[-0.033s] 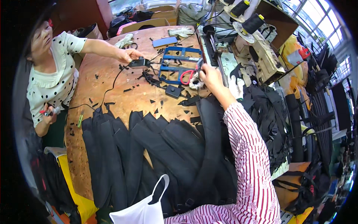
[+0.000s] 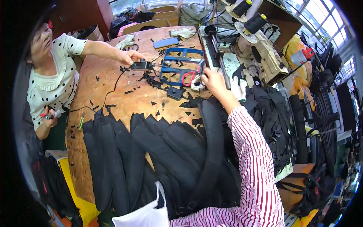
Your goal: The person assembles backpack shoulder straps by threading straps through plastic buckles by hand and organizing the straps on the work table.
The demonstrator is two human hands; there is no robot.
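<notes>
As the R hand (image 2: 214, 81) reaches in over the table's (image 2: 124, 102) right edge, its fingers are bent & bunched, nearly closed, right up at the scissors (image 2: 197, 73); looks like contact, but can't tell if there's a firm hold. L hand's out of view, so can't tell what it's got.

To do this well, I'd say: thumb thru one loop, fingers thru the other before any lift, b/c a pinch nr the pivot would prob. let them swing. Blades together, tips away from the co-worker's hand (image 2: 129, 57) on the black box (image 2: 141, 66). Straight up, too, else a loop could snag the blue frame (image 2: 176, 70).

Now the scissors themselves: they're nr the table's right edge, on its far half, at the frame's right end, well beyond the black strips (image 2: 172, 142) along the near edge. One loop's bare red, the other seems wrapped in whitish cloth (image 2: 196, 83); greyish blades point toward the far edge, too small to tell if they're apart.
</notes>
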